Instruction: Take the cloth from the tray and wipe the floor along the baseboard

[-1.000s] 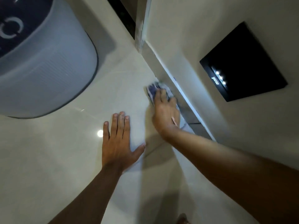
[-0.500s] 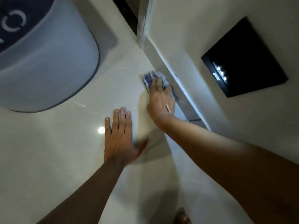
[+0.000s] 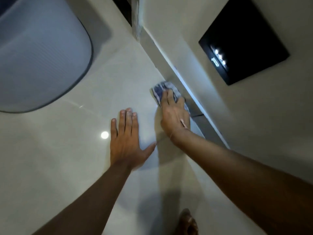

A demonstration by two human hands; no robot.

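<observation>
Fingers (image 3: 166, 97) of the right hand (image 3: 174, 116) lie together and flat, pressing down on the cloth (image 3: 159, 90), a blue-and-white bunch that shows past and to both sides of the fingertips, the rest hidden under the palm. Just beyond the far edge of the cloth runs the baseboard (image 3: 171, 68), the cloth touching or almost touching it. Left of these fingers, the left hand (image 3: 126, 141) rests palm-down on the floor (image 3: 67, 158), its four fingers close together and extended, thumb spread toward the right wrist, holding nothing. Farther left of both hands stands a large rounded grey appliance (image 3: 42, 56). Right of the fingers, above the baseboard, a black wall panel (image 3: 243, 50) carries small lights.
</observation>
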